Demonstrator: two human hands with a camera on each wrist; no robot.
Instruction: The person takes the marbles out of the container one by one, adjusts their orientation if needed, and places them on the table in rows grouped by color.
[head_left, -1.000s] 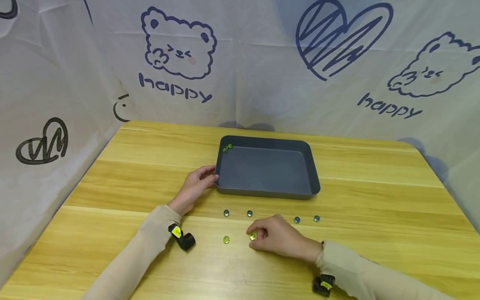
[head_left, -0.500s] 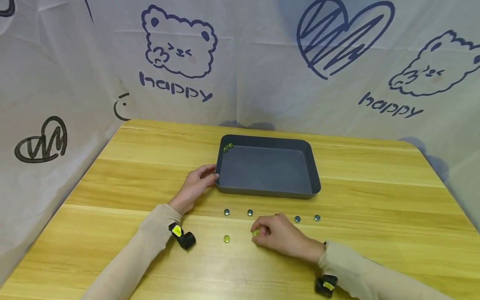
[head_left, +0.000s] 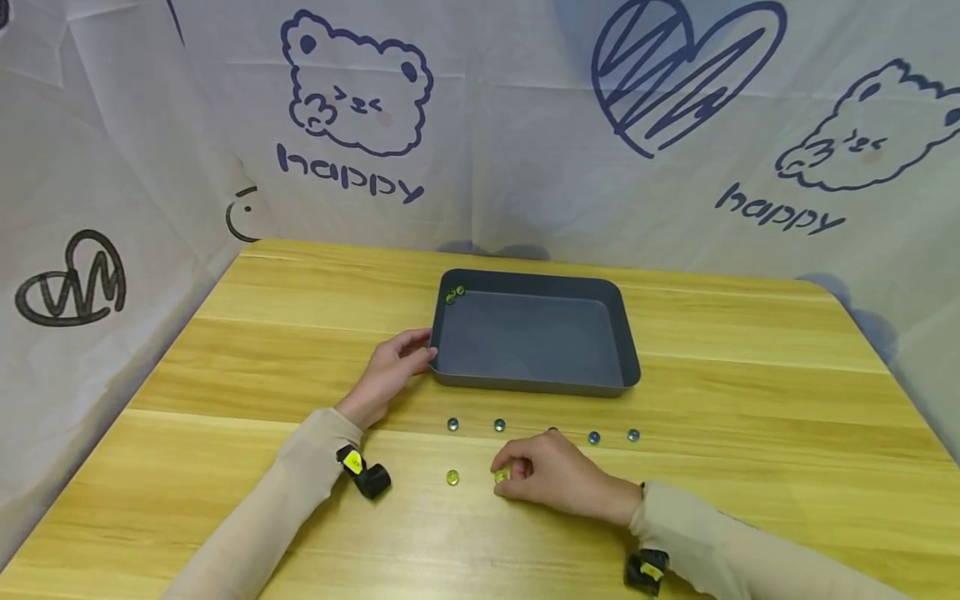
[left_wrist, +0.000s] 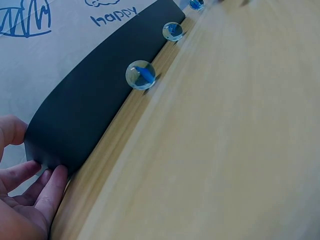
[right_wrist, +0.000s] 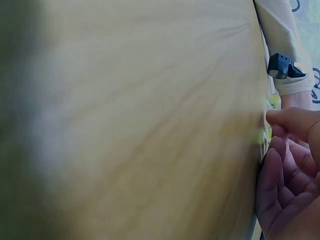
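In the head view, my left hand (head_left: 388,371) holds the left side of a dark grey tray (head_left: 536,386), thumb at the rim. The left wrist view shows its fingertips against the tray's outer wall (left_wrist: 85,100). Between the thumb and index finger of my right hand (head_left: 558,477) is a yellow-green marble (head_left: 502,476), low over the table. A second yellow-green marble (head_left: 452,477) lies to its left. In the tray's far left corner sit small yellow-green marbles (head_left: 455,294). The right wrist view shows the right thumb and fingers bunched together, with the pinched marble mostly hidden.
A row of clear marbles with blue inside, such as this blue marble (head_left: 499,425), lies between the tray and my right hand. One is mostly hidden behind the knuckles. The wooden table (head_left: 750,400) meets a printed white cloth (head_left: 517,167) at the back.
My right hand shifts slightly right, then back left and a little nearer me, with the yellow-green marble between its fingers. The left hand and tray stay in place.
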